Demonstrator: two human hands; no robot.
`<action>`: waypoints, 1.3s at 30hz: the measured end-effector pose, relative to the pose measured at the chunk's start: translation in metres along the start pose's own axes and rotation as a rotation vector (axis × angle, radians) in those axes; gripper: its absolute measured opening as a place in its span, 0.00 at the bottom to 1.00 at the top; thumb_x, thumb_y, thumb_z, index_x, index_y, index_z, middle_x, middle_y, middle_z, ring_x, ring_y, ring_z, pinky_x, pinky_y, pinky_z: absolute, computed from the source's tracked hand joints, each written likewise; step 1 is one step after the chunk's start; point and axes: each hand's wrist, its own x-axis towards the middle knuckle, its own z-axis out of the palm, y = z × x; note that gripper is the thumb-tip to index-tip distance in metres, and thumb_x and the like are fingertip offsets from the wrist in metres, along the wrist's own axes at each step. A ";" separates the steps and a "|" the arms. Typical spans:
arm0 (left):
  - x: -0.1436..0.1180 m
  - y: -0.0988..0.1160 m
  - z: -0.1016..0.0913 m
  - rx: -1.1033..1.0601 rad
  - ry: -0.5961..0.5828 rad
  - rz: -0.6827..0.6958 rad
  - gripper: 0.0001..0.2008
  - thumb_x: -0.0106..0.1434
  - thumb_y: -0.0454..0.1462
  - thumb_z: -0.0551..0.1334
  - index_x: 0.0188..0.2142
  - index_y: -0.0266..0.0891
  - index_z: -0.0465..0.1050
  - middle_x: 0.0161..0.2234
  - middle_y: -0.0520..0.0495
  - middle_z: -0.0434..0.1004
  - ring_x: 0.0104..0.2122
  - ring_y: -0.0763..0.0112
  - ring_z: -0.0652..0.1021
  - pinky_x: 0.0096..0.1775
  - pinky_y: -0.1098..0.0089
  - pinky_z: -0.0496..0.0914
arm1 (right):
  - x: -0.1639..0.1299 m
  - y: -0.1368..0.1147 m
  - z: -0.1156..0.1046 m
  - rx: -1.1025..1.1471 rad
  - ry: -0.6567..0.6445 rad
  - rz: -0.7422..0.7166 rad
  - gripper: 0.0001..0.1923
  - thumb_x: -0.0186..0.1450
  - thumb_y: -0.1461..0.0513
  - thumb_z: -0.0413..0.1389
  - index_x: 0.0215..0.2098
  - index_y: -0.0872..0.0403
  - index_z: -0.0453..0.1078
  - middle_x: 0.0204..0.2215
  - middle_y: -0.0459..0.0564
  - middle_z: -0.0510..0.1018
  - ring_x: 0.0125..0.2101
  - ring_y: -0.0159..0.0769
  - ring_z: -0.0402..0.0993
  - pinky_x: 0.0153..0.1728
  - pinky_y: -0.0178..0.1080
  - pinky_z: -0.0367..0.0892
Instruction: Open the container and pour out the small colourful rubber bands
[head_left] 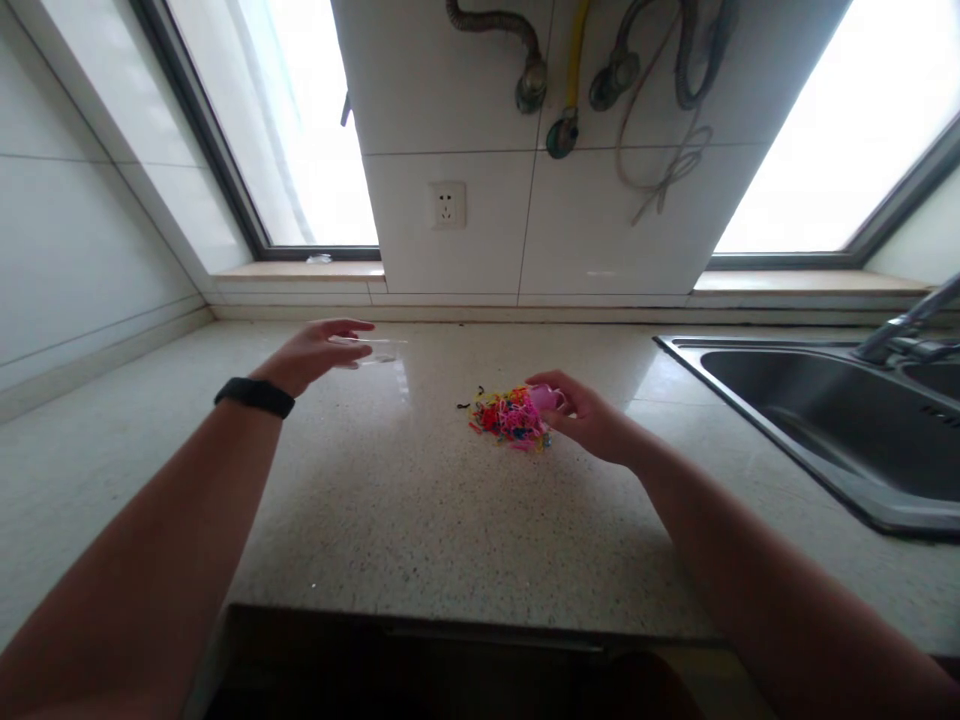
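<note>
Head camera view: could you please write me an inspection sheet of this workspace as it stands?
Surface: speckled stone countertop, pale, glossy near the back.
Job's things: pile of small colourful elastic bands; pink container; clear plastic piece.
Clutter: small clear item on window ledge, too small to tell.
Hands: left hand at the clear plastic piece, black wristband on that wrist; right hand grips the pink container beside the pile.
Cables: hoses and a looped cord hang on the tiled wall.
Surroundings: steel sink with faucet at right; wall socket; windows either side.
</note>
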 end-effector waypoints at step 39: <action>0.032 -0.124 0.005 0.189 0.250 0.053 0.38 0.50 0.45 0.71 0.58 0.30 0.67 0.41 0.40 0.77 0.39 0.67 0.77 0.45 0.65 0.70 | 0.216 -0.044 0.158 -0.684 -0.080 0.036 0.20 0.62 0.55 0.55 0.52 0.49 0.66 0.43 0.51 0.77 0.42 0.45 0.74 0.35 0.40 0.64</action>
